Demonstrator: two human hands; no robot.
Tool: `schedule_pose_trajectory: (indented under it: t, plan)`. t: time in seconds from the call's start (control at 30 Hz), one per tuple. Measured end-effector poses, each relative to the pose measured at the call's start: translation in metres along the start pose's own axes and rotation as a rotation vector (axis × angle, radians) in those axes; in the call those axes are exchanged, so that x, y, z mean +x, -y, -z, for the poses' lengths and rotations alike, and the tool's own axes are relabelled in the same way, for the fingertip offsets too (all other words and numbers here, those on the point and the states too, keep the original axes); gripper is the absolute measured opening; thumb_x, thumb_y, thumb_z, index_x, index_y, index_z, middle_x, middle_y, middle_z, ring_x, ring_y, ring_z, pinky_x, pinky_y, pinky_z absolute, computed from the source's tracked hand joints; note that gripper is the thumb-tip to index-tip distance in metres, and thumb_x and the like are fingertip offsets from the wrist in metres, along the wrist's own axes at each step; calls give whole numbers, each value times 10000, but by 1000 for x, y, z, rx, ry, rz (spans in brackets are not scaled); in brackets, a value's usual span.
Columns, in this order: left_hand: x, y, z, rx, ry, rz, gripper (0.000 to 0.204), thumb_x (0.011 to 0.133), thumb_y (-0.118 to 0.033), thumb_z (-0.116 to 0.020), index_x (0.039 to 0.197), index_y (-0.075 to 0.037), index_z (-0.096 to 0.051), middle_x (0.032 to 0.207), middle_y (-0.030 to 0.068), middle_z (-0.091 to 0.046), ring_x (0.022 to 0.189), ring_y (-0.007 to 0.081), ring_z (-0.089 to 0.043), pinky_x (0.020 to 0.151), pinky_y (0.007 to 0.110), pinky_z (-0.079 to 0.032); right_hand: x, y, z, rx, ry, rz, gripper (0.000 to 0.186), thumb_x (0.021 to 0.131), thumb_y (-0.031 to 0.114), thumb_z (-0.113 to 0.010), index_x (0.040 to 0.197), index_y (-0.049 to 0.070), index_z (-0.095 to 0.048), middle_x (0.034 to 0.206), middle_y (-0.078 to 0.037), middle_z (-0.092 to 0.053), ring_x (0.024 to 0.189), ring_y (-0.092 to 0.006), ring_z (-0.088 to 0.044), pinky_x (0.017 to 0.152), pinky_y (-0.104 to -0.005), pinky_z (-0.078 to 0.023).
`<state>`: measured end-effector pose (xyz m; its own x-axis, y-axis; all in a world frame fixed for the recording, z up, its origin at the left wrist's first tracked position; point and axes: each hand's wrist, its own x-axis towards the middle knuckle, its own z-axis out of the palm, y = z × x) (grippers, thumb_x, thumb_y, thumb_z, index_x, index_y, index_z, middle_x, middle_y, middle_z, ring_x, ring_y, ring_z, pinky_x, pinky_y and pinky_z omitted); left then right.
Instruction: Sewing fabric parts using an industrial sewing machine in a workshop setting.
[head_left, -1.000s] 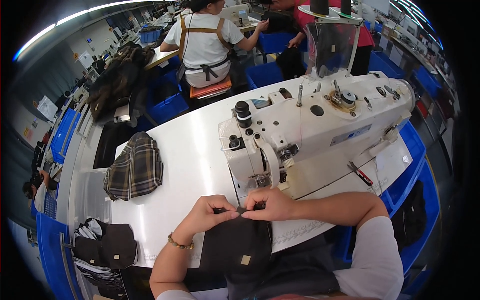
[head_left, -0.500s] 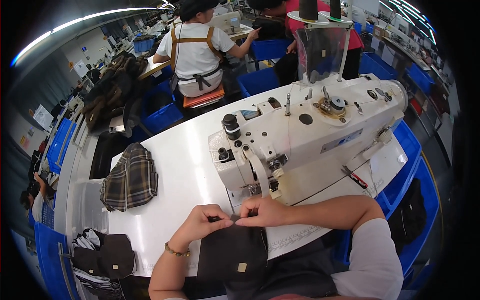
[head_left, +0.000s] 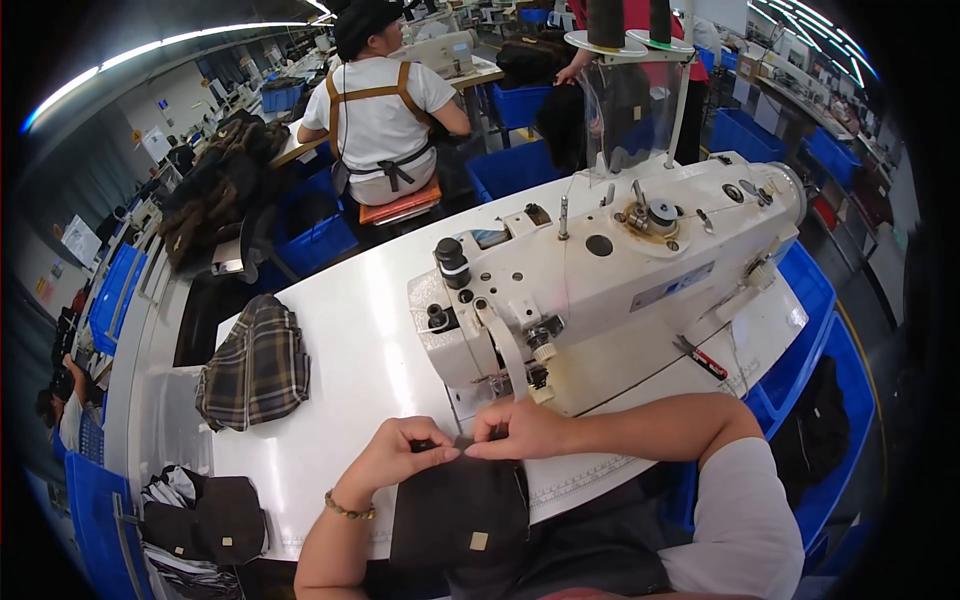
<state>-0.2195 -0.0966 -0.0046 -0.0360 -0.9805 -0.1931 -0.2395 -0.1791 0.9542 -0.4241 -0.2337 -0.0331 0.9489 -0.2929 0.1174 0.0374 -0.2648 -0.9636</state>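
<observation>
A dark fabric piece (head_left: 445, 515) with a small pale square label hangs over the front edge of the white table, toward my lap. My left hand (head_left: 408, 450) pinches its top edge between thumb and fingers. Close beside it, my right hand (head_left: 512, 430) pinches the same edge, the fingertips of both hands nearly touching. Both hands are just in front of the needle end of a white sewing machine (head_left: 610, 270). The exact fold of cloth between the fingers is too small to make out.
A folded plaid fabric pile (head_left: 255, 365) lies on the table's left. Dark pieces with pale labels (head_left: 205, 520) are stacked at the lower left. Red-handled thread snips (head_left: 702, 357) lie right of the machine. Blue bins (head_left: 840, 420) stand at the right. A co-worker (head_left: 380, 110) sits beyond the table.
The view has shifted slightly. My hands keep their pinch on the dark fabric at nearly the same place. The seated co-worker's outstretched arm has drawn back.
</observation>
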Motion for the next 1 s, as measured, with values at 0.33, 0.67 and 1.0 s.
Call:
schedule_pose_trajectory:
  t: [0.33,0.67,1.0]
  plan:
    - [-1,-3,1,23,9,-60,101,848,-81,-765,843,-2,-703,792,0,-654,737,56,-570,670,215,-458,2,3,1,3,27,3,252,842,241,-751,764,37,-625,707,-20,-626,650,-100,-574,608,-274,-461]
    - [-1,-3,3,38,-6,13,91,821,-61,-785,818,-10,-709,769,-26,-630,684,34,-519,614,196,-413,3,-2,-1,-28,35,1,226,856,201,-755,799,31,-617,723,-7,-606,675,-72,-549,605,-256,-451]
    - [-3,-12,-3,14,-57,21,115,758,1,-797,745,2,-683,721,-7,-633,690,67,-548,646,216,-423,9,-6,-5,-80,25,60,259,813,273,-752,767,65,-604,741,-50,-624,716,-177,-613,647,-326,-482]
